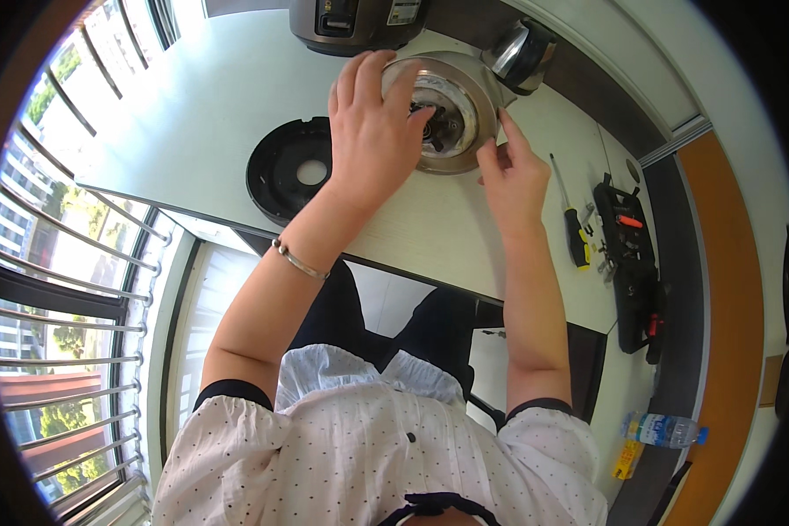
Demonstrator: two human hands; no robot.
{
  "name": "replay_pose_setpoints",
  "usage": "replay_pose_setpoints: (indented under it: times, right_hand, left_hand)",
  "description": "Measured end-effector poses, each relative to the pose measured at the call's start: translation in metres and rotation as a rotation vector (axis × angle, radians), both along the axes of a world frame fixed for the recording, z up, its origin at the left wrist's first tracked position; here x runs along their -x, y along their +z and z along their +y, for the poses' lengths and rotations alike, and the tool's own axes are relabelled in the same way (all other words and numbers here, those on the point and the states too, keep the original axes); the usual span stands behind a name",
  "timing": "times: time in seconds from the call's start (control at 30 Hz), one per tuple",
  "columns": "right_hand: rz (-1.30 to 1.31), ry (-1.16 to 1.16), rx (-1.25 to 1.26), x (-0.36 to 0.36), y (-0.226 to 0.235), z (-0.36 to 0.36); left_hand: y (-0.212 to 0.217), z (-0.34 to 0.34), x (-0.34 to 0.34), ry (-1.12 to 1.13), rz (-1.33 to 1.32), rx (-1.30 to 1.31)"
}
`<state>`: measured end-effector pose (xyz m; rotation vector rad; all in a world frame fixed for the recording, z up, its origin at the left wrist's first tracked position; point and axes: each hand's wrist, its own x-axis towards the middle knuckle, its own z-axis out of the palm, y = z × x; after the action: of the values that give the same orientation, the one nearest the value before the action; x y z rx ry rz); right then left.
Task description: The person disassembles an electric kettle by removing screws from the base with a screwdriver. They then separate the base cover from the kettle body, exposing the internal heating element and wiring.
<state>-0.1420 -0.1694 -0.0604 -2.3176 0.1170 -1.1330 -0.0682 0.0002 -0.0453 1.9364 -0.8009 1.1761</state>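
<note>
A round metal kettle body (478, 92) lies bottom up on the table, its underside exposed, with a pale ring and dark fittings at its centre. My left hand (373, 131) reaches over its left rim, fingers stretched along the edge and thumb over the middle. At the right rim, my right hand (513, 171) holds the side between forefinger and thumb, the other fingers curled in. Beside my left wrist rests a black round plastic base cover (270, 167) with a hole in it, partly hidden by that forearm.
A screwdriver (576, 237) lies right of my right hand, next to small loose parts and an open black tool case (627, 254). Behind stand a rice cooker (351, 26) and a shiny black-and-steel appliance (522, 57). A water bottle (666, 430) is at the lower right.
</note>
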Motion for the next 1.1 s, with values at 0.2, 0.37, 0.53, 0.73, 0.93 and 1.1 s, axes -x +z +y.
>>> replay_pose_setpoints:
  times: [0.2, 0.37, 0.53, 0.73, 0.93, 1.1]
  right_hand:
    - [0.015, -0.02, -0.019, 0.0, 0.004, -0.006]
    - [-0.151, -0.086, 0.065, 0.001, 0.007, -0.01]
    - [-0.263, -0.067, 0.09, 0.01, 0.003, 0.005]
    - [-0.197, -0.02, -0.011, 0.014, -0.01, 0.013]
    - [-0.211, 0.022, -0.03, 0.011, -0.015, 0.008]
    - [-0.189, -0.025, 0.127, 0.008, -0.014, 0.012]
  left_hand:
    - [-0.002, -0.01, -0.031, 0.113, 0.102, -0.084]
    - [0.004, -0.017, -0.024, -0.104, 0.384, 0.04]
    - [0.006, -0.017, -0.017, -0.082, 0.38, 0.001]
    - [0.005, 0.006, 0.005, -0.077, 0.235, -0.003]
    - [-0.025, 0.094, 0.044, -0.101, 0.244, -0.214]
    - [-0.045, 0.125, 0.043, -0.12, 0.307, -0.321]
